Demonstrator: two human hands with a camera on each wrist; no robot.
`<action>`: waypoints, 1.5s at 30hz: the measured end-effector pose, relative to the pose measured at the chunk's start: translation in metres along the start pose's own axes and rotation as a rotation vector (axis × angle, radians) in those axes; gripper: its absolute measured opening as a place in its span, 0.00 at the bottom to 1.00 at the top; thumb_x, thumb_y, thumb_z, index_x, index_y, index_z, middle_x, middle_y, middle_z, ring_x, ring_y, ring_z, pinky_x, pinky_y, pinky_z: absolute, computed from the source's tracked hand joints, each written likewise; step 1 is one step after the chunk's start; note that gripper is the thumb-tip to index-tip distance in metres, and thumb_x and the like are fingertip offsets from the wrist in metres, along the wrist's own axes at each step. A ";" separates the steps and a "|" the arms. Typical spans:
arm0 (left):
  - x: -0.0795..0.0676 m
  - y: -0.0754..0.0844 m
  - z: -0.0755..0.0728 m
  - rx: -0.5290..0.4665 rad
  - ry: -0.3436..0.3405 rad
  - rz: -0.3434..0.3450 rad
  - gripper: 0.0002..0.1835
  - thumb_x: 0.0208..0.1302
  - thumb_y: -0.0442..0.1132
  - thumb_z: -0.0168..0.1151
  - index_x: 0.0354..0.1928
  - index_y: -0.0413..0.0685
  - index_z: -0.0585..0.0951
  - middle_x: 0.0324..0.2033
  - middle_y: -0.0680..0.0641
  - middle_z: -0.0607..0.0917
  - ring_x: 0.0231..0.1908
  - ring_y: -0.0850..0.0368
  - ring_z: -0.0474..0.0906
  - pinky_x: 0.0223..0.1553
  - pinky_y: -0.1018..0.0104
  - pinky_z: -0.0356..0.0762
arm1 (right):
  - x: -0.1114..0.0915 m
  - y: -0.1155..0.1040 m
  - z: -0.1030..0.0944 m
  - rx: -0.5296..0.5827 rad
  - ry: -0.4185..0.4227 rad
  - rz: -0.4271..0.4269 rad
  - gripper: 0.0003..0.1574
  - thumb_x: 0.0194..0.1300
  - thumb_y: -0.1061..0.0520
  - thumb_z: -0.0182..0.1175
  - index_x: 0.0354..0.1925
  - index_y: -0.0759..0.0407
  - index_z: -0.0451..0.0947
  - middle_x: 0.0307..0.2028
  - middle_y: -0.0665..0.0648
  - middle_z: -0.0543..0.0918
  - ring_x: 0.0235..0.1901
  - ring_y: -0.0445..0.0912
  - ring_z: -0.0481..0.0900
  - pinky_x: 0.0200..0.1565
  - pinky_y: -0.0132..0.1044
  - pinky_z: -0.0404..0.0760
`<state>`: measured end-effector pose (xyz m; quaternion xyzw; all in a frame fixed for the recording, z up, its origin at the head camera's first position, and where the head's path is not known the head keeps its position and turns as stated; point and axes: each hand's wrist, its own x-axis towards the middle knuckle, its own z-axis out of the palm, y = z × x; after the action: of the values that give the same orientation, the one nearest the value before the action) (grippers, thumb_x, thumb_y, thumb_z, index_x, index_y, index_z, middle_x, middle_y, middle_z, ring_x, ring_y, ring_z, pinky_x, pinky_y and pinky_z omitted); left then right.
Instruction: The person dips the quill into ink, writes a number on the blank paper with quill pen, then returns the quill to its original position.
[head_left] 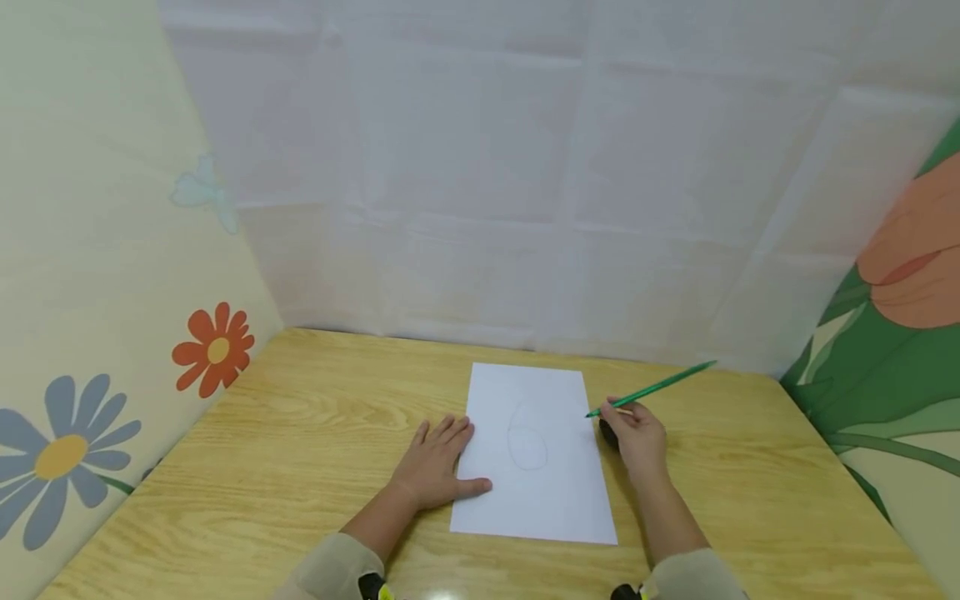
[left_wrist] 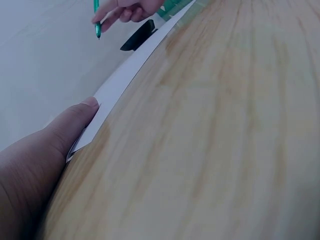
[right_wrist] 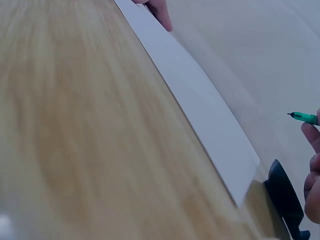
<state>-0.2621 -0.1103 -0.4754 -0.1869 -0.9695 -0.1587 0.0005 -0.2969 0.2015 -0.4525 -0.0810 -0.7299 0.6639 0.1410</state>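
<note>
A white sheet of paper [head_left: 536, 512] lies on the table, with a faint line drawing [head_left: 527, 468] of a rounded loop and a narrower shape above it. My left hand [head_left: 433, 463] rests flat at the sheet's left edge, fingers spread and thumb on the paper. Over the right edge, my right hand [head_left: 639, 437] pinches a slim green pen [head_left: 667, 383] near its tip. The pen slants up to the right, and in the right wrist view its dark point is raised above the sheet. Beneath that hand sits a small black curved object [right_wrist: 283, 192], partly hidden in the head view.
The wood-grain table [head_left: 315, 417] reaches back to a creased white cloth [head_left: 465, 167]. A cream panel with printed flowers [head_left: 217, 350] stands at the left, and a green panel with a large orange flower [head_left: 918, 258] at the right.
</note>
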 end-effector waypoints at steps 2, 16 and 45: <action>0.000 0.000 0.000 -0.002 0.000 -0.001 0.54 0.55 0.76 0.55 0.74 0.47 0.62 0.75 0.47 0.61 0.76 0.45 0.50 0.75 0.40 0.40 | 0.001 0.001 -0.004 0.007 0.011 -0.017 0.12 0.63 0.61 0.65 0.44 0.67 0.82 0.19 0.35 0.84 0.28 0.33 0.85 0.34 0.21 0.76; 0.000 0.000 0.000 -0.005 0.005 0.000 0.54 0.55 0.76 0.54 0.74 0.47 0.62 0.75 0.47 0.61 0.76 0.45 0.50 0.75 0.40 0.39 | 0.002 0.001 -0.043 -0.134 0.095 -0.040 0.23 0.66 0.57 0.64 0.53 0.71 0.78 0.17 0.29 0.80 0.26 0.28 0.80 0.33 0.19 0.76; 0.000 0.000 0.000 -0.002 -0.003 0.002 0.54 0.55 0.75 0.55 0.74 0.46 0.61 0.75 0.47 0.61 0.77 0.46 0.49 0.75 0.40 0.39 | 0.000 0.000 -0.060 -0.338 0.137 -0.022 0.24 0.64 0.46 0.66 0.53 0.58 0.83 0.26 0.29 0.77 0.30 0.36 0.69 0.26 0.26 0.70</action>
<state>-0.2618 -0.1100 -0.4757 -0.1882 -0.9691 -0.1592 -0.0008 -0.2786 0.2584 -0.4476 -0.1409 -0.8206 0.5231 0.1820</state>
